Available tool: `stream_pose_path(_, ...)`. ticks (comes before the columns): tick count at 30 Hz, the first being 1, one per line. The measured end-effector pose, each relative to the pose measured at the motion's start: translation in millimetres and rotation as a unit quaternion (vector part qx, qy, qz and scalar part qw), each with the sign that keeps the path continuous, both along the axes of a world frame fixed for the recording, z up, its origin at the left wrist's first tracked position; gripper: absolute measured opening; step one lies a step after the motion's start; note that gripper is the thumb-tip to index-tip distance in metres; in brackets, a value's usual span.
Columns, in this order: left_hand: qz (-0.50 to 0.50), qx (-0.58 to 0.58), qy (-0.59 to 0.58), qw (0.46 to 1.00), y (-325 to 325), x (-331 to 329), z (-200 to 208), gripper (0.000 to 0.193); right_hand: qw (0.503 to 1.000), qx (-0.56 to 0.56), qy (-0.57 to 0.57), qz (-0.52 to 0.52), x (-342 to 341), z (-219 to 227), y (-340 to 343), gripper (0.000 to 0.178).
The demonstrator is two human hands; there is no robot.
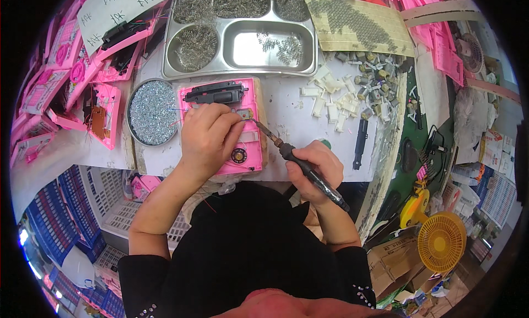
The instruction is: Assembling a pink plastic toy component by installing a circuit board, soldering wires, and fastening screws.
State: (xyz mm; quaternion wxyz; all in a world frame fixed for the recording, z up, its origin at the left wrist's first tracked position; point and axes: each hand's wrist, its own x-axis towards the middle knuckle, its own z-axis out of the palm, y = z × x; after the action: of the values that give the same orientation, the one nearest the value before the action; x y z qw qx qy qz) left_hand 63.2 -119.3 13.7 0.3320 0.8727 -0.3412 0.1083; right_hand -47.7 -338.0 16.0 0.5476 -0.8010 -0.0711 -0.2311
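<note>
My right hand [317,172] is wrapped round the dark handle of a soldering iron [292,155]. The iron's tip points up and left, close to the fingertips of my left hand [210,135]. Those fingers are pinched together over a pink plastic housing [254,147]; what they hold, if anything, is hidden. Fixed in the housing's upper part is a black mechanism [216,92]. Lower down sits a small round speaker [238,155]. My left hand covers the housing's left middle, where thin wires stick out.
A round tin of small screws [152,112] stands left of the housing. Behind lies a steel compartment tray [237,72] of springs. White plastic parts [330,95] and small motors [377,78] are heaped at right, near a black strip [361,144]. Pink housings [107,111] pile up left. A yellow fan [441,241] stands lower right.
</note>
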Motion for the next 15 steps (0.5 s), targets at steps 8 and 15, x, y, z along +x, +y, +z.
stream_pose_path(8,-0.004,-0.002,-0.014,1.000,1.0,0.8,-4.7,0.018,1.000,-0.014,0.006,0.011,-0.7,0.6,1.3,0.023)
stream_pose_path(15,0.002,0.004,-0.010,1.000,-0.2,-0.8,-0.6,0.018,1.000,-0.004,0.004,0.001,-3.6,2.1,-3.8,0.023)
